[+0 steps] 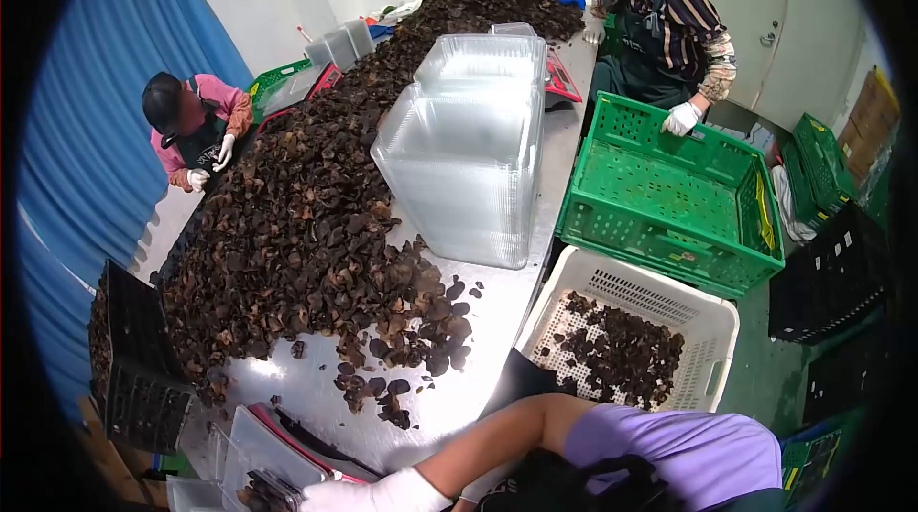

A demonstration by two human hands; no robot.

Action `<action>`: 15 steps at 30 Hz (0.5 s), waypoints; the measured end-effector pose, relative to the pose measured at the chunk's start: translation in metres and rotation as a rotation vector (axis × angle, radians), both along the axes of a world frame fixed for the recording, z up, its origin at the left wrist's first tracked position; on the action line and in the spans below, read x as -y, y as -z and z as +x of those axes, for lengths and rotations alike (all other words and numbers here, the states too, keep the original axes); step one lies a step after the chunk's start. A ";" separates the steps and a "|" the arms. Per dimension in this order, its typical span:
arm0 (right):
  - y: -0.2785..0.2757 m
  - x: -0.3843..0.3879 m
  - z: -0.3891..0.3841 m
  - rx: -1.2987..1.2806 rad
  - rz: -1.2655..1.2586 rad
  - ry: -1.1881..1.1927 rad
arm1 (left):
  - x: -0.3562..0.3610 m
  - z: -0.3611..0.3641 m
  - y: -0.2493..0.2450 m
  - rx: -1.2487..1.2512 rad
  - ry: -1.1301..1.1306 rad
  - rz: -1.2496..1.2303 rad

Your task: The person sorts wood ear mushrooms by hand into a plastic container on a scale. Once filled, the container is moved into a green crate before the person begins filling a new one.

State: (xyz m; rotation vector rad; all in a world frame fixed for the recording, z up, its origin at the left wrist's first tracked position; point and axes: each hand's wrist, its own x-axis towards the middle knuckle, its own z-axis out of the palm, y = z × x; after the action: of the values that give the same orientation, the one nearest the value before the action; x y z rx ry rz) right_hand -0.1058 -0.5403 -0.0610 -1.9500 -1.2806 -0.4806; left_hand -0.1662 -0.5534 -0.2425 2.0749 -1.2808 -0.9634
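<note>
My right hand (349, 497), in a white glove, reaches across the bottom edge of the view from a purple sleeve. Its fingers close at the side of a clear plastic box (272, 487) with dark, wood-ear-like fungus in it; the lower part is cut off by the frame. Beside it lies a red-rimmed scale (304, 445), with clear plastic containers (215, 459) around. My left hand is out of sight. Ahead, a large heap of the dark fungus (296, 235) spreads over the metal table (287, 383).
Tall stacks of clear boxes (469, 158) stand mid-table. To the right are a white basket (722, 321) with fungus pieces and a green crate (660, 182), held by a person's gloved hand (682, 118). Another person (196, 125) works at left. A black crate (139, 359) stands left.
</note>
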 end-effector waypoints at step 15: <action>0.031 -0.008 -0.091 -0.702 0.631 -0.419 | -0.042 -0.018 0.031 -0.125 -0.256 -0.300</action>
State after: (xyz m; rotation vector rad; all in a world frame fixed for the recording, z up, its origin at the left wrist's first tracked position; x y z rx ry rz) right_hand -0.1965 -0.5324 -0.0922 -1.1170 -0.8842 0.0344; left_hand -0.1837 -0.5111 -0.2739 1.8581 -0.9977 -0.7257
